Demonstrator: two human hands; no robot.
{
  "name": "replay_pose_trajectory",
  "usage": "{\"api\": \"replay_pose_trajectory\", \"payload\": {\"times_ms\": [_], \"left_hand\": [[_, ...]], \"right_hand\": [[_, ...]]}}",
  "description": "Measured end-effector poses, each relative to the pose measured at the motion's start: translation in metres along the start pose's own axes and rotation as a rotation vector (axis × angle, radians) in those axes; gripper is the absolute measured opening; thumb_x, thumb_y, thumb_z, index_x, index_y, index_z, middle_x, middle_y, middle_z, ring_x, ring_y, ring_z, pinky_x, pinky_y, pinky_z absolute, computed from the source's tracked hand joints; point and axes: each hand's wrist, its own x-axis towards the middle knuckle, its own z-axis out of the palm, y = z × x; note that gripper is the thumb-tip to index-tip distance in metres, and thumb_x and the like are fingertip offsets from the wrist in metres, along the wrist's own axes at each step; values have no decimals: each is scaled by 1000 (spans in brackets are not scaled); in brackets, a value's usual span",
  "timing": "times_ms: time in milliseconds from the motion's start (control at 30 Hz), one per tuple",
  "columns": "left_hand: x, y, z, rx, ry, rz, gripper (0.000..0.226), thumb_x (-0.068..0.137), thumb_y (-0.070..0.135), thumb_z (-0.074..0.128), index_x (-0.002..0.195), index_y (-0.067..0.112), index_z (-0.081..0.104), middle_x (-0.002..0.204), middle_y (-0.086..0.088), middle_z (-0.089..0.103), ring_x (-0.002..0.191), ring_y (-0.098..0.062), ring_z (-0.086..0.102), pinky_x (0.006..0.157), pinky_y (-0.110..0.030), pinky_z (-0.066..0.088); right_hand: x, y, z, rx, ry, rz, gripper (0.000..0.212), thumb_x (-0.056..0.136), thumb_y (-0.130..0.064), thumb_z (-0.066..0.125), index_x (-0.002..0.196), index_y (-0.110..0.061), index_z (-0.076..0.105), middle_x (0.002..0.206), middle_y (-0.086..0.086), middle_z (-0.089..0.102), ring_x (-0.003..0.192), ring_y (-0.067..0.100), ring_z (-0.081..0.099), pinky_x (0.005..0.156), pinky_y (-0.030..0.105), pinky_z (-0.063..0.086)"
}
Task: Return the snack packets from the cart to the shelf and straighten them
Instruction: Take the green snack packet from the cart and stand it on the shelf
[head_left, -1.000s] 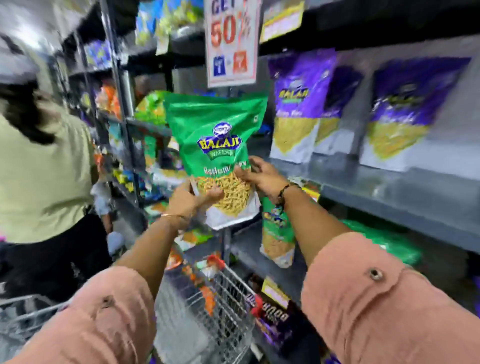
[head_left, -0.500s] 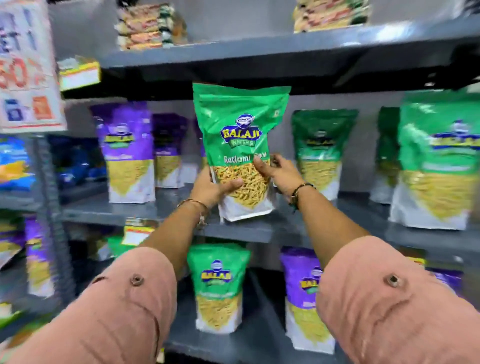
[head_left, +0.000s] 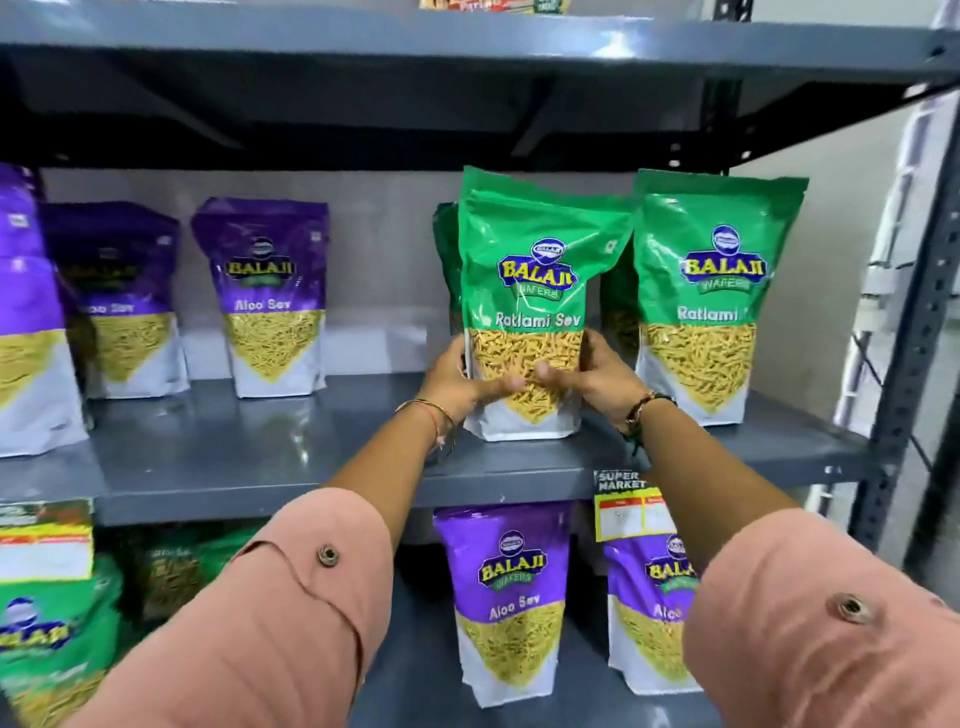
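Note:
A green Ratlami Sev packet (head_left: 530, 291) stands upright on the grey middle shelf (head_left: 249, 457), its base on the shelf board. My left hand (head_left: 457, 379) grips its lower left side and my right hand (head_left: 592, 376) grips its lower right side, thumbs across the front. Another green packet (head_left: 711, 296) stands just to its right, slightly overlapped at the top corner. A further green packet (head_left: 444, 249) is partly hidden behind the held one. The cart is out of view.
Purple Aloo Sev packets (head_left: 270, 296) stand on the left of the same shelf, with a gap between them and the green ones. More purple packets (head_left: 511, 597) fill the lower shelf. A price tag (head_left: 623, 506) hangs on the shelf edge. A shelf upright (head_left: 914, 332) rises at right.
Both hands carried the green packet from above the cart to the right and set it on the middle shelf beside the other green packets; my view swung right along the shelving.

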Motion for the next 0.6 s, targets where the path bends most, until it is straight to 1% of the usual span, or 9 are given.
{"api": "replay_pose_trajectory", "payload": {"times_ms": [67,133,233,300,367,433,467,533,600], "left_hand": [[1,-3,2,55,-27,6,91,36,37,93,116,27,51,122,-4,65,112,-24,62,98,-46,50],[0,-4,3,83,-11,7,90,33,43,91,113,33,50,124,-4,64,114,-24,60,101,-48,49],[-4,-3,4,107,-19,5,92,39,39,89,120,29,46,128,-3,61,117,-24,58,103,-50,46],[-9,-4,4,140,-20,20,98,45,38,88,129,26,39,133,-3,57,121,-24,54,106,-49,44],[-19,-3,-4,194,60,40,102,56,36,86,139,25,29,142,-5,49,128,-24,47,111,-47,39],[-29,4,-17,275,180,99,93,69,31,79,143,17,24,148,-9,40,135,-24,39,114,-41,33],[-36,7,-30,319,247,144,87,74,30,76,143,13,25,150,-11,37,137,-24,36,115,-40,31],[-52,13,-61,387,357,217,78,78,31,70,141,8,29,149,-13,37,137,-26,36,116,-40,30],[-72,16,-97,459,456,253,73,77,35,63,138,7,34,145,-13,41,134,-25,39,116,-39,30]], "right_hand": [[0,3,-3,-35,-50,19,113,40,-43,89,134,-14,34,129,8,60,117,23,59,103,44,46],[1,3,-4,-66,-56,31,112,41,-47,87,134,-12,36,130,8,60,116,22,59,104,43,46],[-3,6,-1,-70,-73,39,109,44,-50,85,134,-12,37,133,8,58,117,22,58,105,39,44],[-10,5,6,-42,-15,43,111,46,-50,86,137,-14,33,133,5,57,119,21,56,108,42,42],[-19,-3,23,-99,150,-37,109,56,-55,81,141,-18,25,138,3,49,126,21,48,112,44,36],[-23,-14,41,-261,419,-204,106,62,-65,69,145,-19,21,149,8,34,138,25,32,117,46,26],[-27,-25,57,-320,514,-285,103,66,-66,64,145,-17,21,152,10,28,141,26,26,118,45,22],[-32,-41,88,-398,662,-421,93,73,-62,58,146,-17,23,154,10,24,142,26,23,119,42,17],[-37,-54,122,-483,725,-538,84,78,-57,55,146,-19,27,154,6,27,142,24,25,118,37,14]]}}
